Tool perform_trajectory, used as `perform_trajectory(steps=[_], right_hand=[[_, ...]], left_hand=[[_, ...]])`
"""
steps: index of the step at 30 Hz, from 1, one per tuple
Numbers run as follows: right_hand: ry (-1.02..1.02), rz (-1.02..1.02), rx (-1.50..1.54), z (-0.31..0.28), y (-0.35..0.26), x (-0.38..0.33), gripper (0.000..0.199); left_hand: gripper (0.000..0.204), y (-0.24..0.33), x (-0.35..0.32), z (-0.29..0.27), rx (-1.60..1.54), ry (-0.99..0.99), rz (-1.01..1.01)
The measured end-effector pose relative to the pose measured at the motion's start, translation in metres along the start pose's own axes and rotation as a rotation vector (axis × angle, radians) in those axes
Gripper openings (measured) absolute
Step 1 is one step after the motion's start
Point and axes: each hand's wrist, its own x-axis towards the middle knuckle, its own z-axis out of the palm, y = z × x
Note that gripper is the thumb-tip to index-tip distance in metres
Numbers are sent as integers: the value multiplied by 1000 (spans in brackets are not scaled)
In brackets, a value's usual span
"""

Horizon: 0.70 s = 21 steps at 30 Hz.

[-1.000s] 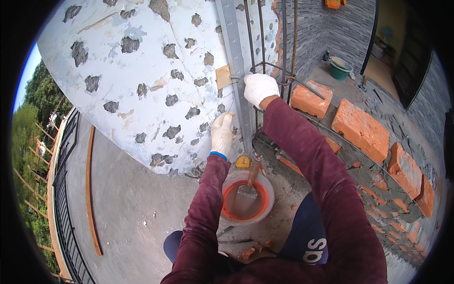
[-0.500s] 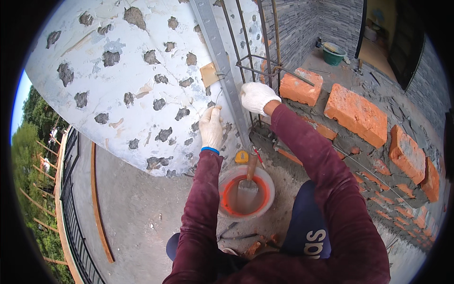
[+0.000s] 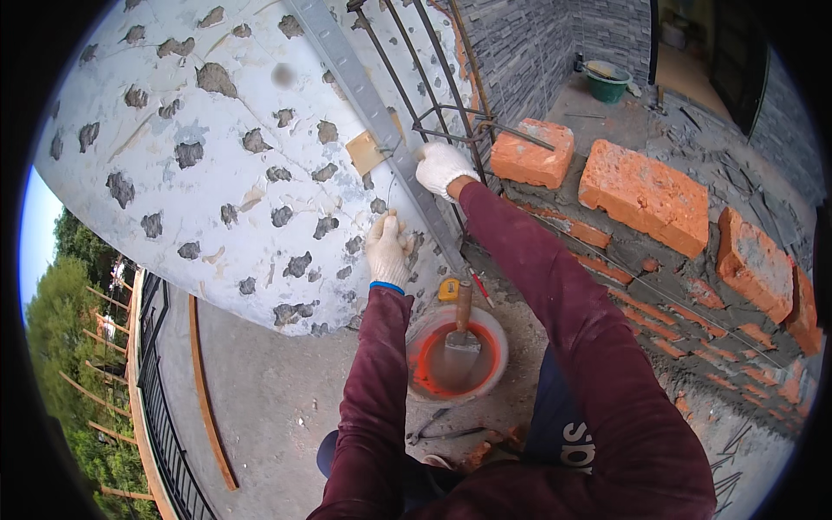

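Fingers [image 3: 390, 227] of the left hand [image 3: 388, 253] look pinched on a thin wire [image 3: 390, 192] just below the wooden block [image 3: 364, 153]; those of the right hand [image 3: 444, 170] curl by the metal bar [image 3: 357, 91], can't tell on what. Both hands stay put, only the viewpoint's swung, so the handwork's barely further along imo. Only writing I spot: white letters [image 3: 579, 442] on the trouser leg [image 3: 550, 399].

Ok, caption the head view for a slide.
Gloved left hand and right hand on either side of a metal bar before a pitted wall, trowel in a bucket below, bricks at right.
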Motion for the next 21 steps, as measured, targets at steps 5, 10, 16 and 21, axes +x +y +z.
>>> perform_trajectory(steps=[5, 10, 16, 21], right_hand=[[-210, -36, -102, -15, -19, -27, 34], [-230, 324, 704, -38, -25, -46, 23], [-15, 267, 1300, -24, -32, -44, 24], [-79, 180, 1278, -45, -15, -51, 19]], left_hand=[[21, -22, -8, -14, -72, 140, -76], [28, -17, 6, 4, -151, 56, -129], [22, 0, 41, 54, -403, 131, -211], [40, 16, 21, 51, -556, 14, -298]])
